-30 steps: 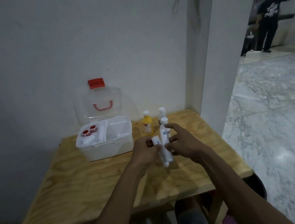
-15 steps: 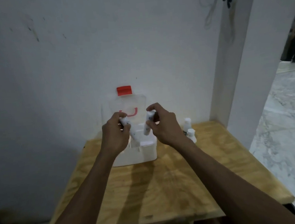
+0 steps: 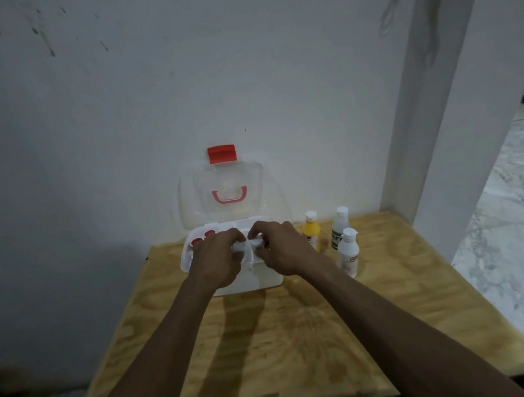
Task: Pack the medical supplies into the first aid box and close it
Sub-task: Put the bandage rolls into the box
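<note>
The white first aid box [image 3: 262, 279] stands open at the back of the wooden table [image 3: 296, 336], its clear lid [image 3: 227, 194] with a red latch upright against the wall. My left hand [image 3: 217, 261] holds a white tube [image 3: 239, 247] low over the box's tray. My right hand [image 3: 282, 250] holds a second white tube [image 3: 256, 243] beside it. Two red-capped jars [image 3: 202, 237] sit in the tray's left compartment. Right of the box stand a yellow bottle [image 3: 312, 233] and two white bottles [image 3: 348, 251].
The table backs onto a white wall, with a white pillar [image 3: 430, 122] at its right rear corner. A marble floor [image 3: 513, 225] lies beyond the table's right edge. Bare wood spans the table's front half.
Both hands carried the tubes from the table's middle up to the box, then lowered them onto the tray. The camera view shifted left and closer.
</note>
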`<state>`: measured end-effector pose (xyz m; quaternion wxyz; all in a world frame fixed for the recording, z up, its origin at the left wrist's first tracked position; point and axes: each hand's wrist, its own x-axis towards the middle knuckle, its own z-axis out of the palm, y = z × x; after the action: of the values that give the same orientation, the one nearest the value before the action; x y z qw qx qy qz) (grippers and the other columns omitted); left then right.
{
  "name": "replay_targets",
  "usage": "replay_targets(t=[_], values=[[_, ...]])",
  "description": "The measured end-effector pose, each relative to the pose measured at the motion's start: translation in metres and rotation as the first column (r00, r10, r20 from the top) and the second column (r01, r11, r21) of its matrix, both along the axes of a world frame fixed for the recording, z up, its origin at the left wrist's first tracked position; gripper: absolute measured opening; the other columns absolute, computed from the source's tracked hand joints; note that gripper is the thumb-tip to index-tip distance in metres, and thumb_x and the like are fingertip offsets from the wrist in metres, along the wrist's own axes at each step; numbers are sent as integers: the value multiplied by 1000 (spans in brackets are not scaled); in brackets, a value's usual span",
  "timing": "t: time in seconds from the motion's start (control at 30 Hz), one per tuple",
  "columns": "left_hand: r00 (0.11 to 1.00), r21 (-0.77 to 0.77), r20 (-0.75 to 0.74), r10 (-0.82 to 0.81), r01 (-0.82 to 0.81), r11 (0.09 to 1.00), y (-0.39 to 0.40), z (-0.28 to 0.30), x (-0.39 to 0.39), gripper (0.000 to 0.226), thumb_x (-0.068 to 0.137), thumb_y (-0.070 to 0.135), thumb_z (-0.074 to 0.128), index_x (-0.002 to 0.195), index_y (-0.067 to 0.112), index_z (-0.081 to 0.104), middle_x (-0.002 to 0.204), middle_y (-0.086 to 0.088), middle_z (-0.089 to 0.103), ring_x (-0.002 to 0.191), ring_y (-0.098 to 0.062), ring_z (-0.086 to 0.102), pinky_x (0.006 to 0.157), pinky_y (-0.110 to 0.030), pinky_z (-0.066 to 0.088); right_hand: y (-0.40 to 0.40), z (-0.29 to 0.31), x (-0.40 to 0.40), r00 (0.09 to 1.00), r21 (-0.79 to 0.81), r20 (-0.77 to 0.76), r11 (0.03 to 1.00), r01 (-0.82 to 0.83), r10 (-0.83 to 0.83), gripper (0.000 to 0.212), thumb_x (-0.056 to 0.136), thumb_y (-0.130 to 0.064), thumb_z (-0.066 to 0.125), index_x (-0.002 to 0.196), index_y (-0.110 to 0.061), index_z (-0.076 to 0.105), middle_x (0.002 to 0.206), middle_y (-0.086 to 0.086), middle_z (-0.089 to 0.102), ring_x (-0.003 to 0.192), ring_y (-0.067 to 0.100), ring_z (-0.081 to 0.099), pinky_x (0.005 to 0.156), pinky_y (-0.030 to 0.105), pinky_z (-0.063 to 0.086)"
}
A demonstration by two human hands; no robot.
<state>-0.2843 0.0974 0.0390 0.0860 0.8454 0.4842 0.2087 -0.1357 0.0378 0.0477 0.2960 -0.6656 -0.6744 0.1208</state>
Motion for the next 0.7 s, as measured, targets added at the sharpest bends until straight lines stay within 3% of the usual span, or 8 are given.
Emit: replay_targets(t=[0.2,0.33,0.47,0.7], values=[[994,14,-104,-41,43,999,2,-2,-7,25,95,28,52,116,32,66,114,3,70,113,-21,56,103,-44,34,-4,6,-3,998,-130,-23,989,-67,65,38,90,-9,61,128,-11,61,124,12,68,108,27,65,83,29,52],[992,-5,-116,-45,44,999,1,-4,-12,29,96,27,50,120,32,64,119,4,68,125,-23,50,107,-46,24,-5,7,-5,998,-197,-29,979,-55,50,51,89,-7,59,137,-15,49,129,13,64,116,29,59,87,32,51],[995,-22,-86,-43,41,999,-6,-3,-12,30,96,23,49,121,29,64,127,1,65,132,-24,46,113,-47,20,-7,7,-8,999,-214,-34,976,-35,28,62,88,-6,59,144,-20,38,133,14,61,118,30,57,90,35,50],[997,-53,-32,-77,75,996,-12,-2,-17,36,97,19,44,129,24,59,132,-2,62,131,-26,47,114,-50,18,-13,12,-7,998,-216,-67,976,-36,22,62,88,0,56,145,-17,38,136,13,61,124,28,56,91,29,45]])
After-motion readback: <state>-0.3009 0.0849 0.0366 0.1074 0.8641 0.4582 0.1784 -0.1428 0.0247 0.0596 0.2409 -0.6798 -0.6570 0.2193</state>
